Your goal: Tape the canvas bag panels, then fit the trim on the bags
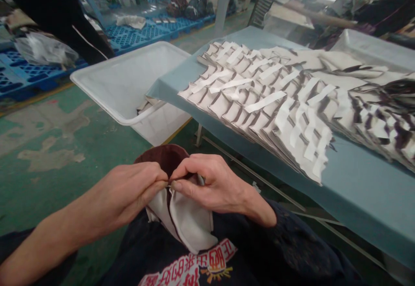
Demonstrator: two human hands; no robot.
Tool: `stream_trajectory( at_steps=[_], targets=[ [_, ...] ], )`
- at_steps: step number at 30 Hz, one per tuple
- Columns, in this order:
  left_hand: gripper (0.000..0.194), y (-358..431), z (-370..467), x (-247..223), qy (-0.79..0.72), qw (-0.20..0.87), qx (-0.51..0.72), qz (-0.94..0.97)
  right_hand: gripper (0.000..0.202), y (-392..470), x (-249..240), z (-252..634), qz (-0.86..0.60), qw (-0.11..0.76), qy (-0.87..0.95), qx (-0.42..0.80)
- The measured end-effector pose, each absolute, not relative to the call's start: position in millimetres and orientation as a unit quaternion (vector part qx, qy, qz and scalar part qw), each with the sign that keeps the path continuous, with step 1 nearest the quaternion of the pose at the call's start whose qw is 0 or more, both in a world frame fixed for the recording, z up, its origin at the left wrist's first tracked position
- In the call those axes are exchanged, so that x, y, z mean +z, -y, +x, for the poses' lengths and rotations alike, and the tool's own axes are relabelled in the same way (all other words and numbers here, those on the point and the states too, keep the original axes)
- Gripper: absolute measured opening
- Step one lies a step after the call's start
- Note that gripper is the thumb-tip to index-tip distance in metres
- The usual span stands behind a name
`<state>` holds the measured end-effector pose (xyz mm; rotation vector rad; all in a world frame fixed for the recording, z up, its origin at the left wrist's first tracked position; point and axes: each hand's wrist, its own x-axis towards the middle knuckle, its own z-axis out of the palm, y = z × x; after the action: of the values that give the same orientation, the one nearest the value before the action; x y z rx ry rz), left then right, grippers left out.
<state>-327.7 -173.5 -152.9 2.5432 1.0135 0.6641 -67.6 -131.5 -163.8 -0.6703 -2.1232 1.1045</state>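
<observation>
Close in front of my body I hold a sewn piece [191,221], cream-white on one side and dark maroon on the other, curled into a loop. My left hand [139,186] pinches its upper edge from the left. From the right, my right hand [210,182] grips the same edge between thumb and forefinger. The fingertips of both hands nearly meet at a dark seam that runs down the piece. Its lower end rests near my dark printed clothing. What lies right between the fingertips is too small to make out.
On the right, a blue-covered table [356,182] carries overlapping rows of similar cream pieces [259,91] with white strips. A white plastic bin [106,91] stands beyond it to the left, with some pieces inside. Blue pallets [129,35] and a person's dark-trousered legs [74,27] are behind.
</observation>
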Motion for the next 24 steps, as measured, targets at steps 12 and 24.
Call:
stream_trajectory(
  at_steps=[12, 24],
  targets=[
    [0.051, 166.0, -339.3, -169.0, -0.332, 0.191, 0.283, 0.879, 0.02, 135.5, -166.7, -54.6, -0.208, 0.307, 0.86, 0.351],
    [0.053, 173.6, -304.8, -143.8, -0.308, 0.031, 0.22, 0.925, 0.017, 134.9, -157.2, -53.3, -0.227, 0.228, 0.895, 0.31]
  ],
)
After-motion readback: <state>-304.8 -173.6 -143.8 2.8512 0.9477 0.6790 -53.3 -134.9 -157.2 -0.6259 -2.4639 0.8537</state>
